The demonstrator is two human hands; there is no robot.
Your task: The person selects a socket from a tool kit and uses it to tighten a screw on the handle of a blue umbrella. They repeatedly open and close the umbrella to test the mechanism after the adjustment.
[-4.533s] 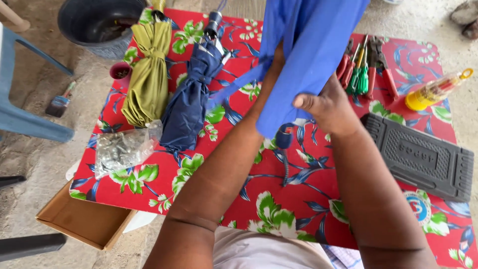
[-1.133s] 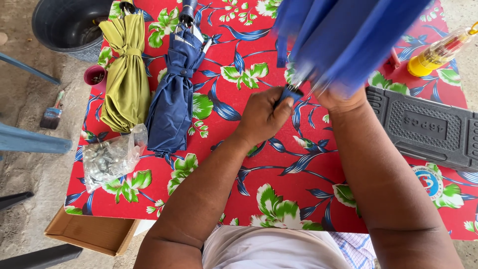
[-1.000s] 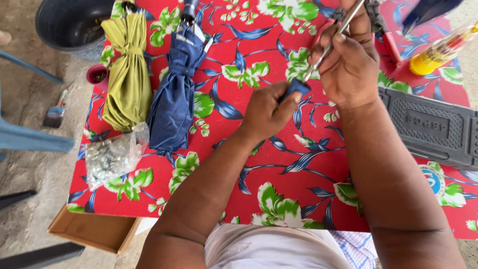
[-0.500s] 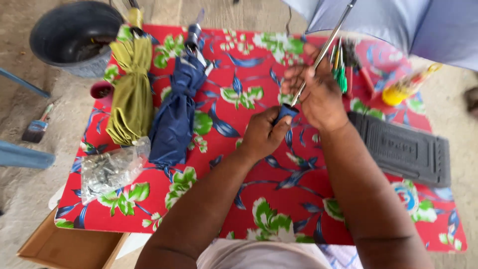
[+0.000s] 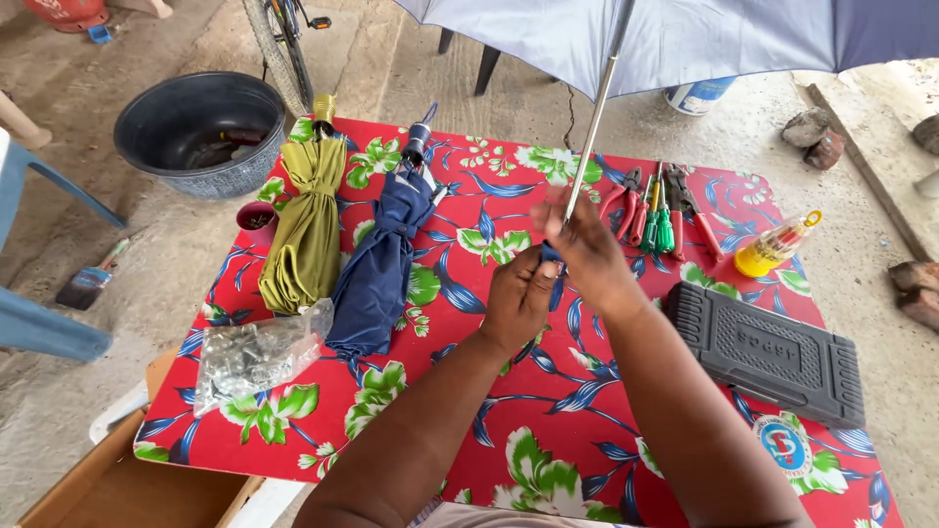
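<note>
An opened blue umbrella (image 5: 704,34) spreads across the top of the view, its metal shaft (image 5: 592,137) running down to my hands. My left hand (image 5: 518,298) grips the blue handle (image 5: 552,259) at the shaft's lower end. My right hand (image 5: 587,249) closes on the shaft just above it. Both hands hover over a table with a red flowered cloth (image 5: 528,420). A folded navy umbrella (image 5: 381,264) and a folded olive-green umbrella (image 5: 305,230) lie on the left side of the table.
Pliers and screwdrivers (image 5: 655,210), a yellow bottle (image 5: 773,249) and a dark grey tool case (image 5: 768,352) lie on the right. A clear bag of small metal parts (image 5: 254,352) sits front left. A black tub (image 5: 201,132), a blue chair (image 5: 39,323) and a cardboard box (image 5: 127,489) stand around the table.
The blue umbrella went from bunched and folded in my hands to fully opened overhead. My hands slid down to its shaft and handle.
</note>
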